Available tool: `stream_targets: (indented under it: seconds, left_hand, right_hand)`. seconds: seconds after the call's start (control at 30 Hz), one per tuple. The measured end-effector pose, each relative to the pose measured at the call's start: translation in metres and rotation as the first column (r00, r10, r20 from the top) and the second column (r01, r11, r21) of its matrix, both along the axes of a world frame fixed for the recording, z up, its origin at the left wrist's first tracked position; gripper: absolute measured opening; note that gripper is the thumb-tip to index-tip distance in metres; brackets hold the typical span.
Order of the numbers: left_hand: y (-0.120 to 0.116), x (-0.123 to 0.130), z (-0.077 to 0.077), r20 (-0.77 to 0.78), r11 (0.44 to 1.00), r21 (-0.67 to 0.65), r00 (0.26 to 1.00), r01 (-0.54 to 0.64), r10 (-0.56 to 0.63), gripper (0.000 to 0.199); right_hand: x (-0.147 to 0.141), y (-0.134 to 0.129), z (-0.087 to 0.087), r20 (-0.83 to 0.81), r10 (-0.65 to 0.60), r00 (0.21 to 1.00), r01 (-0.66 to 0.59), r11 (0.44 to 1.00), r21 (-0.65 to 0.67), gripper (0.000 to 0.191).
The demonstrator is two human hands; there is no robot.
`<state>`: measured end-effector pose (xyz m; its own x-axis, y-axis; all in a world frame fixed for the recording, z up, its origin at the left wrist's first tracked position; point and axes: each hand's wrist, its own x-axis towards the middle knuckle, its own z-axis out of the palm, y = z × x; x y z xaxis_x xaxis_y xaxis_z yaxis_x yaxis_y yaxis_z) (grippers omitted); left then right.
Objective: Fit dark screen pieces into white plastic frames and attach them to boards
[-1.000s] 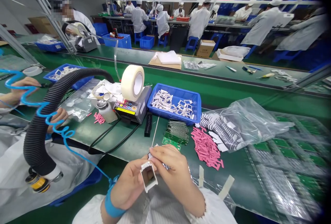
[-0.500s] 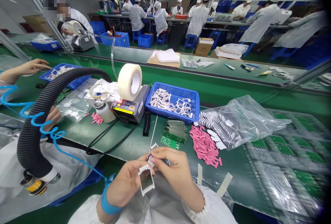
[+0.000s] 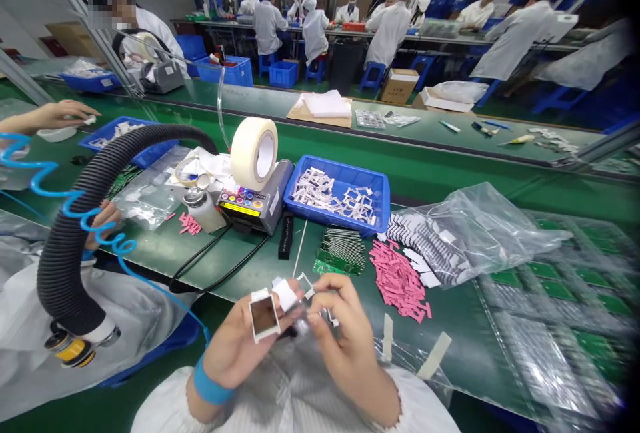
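The left hand (image 3: 239, 336) lies palm up at the near edge of the green worktop (image 3: 265, 273), a blue band at its wrist. It holds a thin-edged white frame (image 3: 265, 319) — rectangular, tilted, its inside dark brown — with a folded-looking white strip (image 3: 285, 294) just beside it; the fingers run out beneath these, and I cannot tell how tightly they close. The right hand (image 3: 345, 330) is at three o'clock from it, thumb and forefinger curled close together; a blur hides what they pinch. A small white openwork piece (image 3: 305, 286) sits at its forefinger tip.

Between twelve and one o'clock from the hands, a smooth blue plastic tray (image 3: 345, 181) holds a loose tangle of angular white frames (image 3: 313, 186). At one o'clock lie green circuit boards (image 3: 343, 251), finely striped with pale lines. Flat pink strips (image 3: 399, 281) heap at two o'clock; beyond, a crinkled clear bag (image 3: 493, 220) partly covers overlapping white pieces (image 3: 425, 246). At three o'clock, glossy clear trays (image 3: 545, 360) carry more green boards.

A broad cream tape roll (image 3: 244, 153) stands on a grey machine (image 3: 270, 203) at eleven o'clock; a ribbed black hose (image 3: 60, 260) bends down at nine to ten.
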<state>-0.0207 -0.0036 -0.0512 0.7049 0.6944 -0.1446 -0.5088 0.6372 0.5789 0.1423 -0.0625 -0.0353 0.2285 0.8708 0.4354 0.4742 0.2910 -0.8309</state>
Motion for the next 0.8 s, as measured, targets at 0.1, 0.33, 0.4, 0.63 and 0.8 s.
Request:
stream_targets:
  seconds: [0.1,0.33,0.4,0.63,0.8]
  left_hand:
    - [0.007,-0.010,-0.007,0.009,0.994,-0.013,0.994,-0.105,0.105,0.033]
    - [0.003,-0.007,-0.011,0.060,0.998,-0.059,0.998,-0.011,0.014,0.037]
    - [0.000,0.000,-0.009,0.074,0.999,-0.045,0.997,0.021,-0.017,0.036]
    - [-0.003,0.015,-0.001,0.075,0.988,0.085,0.988,0.127,-0.134,0.038]
    - [-0.004,0.016,-0.001,0.019,0.991,0.097,0.995,0.091,-0.093,0.039]
  right_hand:
    - [0.008,-0.004,-0.024,0.044,0.060,0.997,-0.050,0.978,-0.205,0.018]
    - [0.013,-0.006,-0.051,0.099,0.086,0.991,-0.048,0.941,-0.335,0.014]
    - [0.010,-0.005,-0.034,-0.259,0.124,0.958,-0.214,0.910,-0.355,0.022]
    - [-0.003,0.009,0.004,-0.967,-0.080,0.243,-0.652,0.724,-0.224,0.036]
    - [-0.001,0.012,0.000,-0.977,-0.163,0.137,-0.635,0.743,-0.213,0.033]
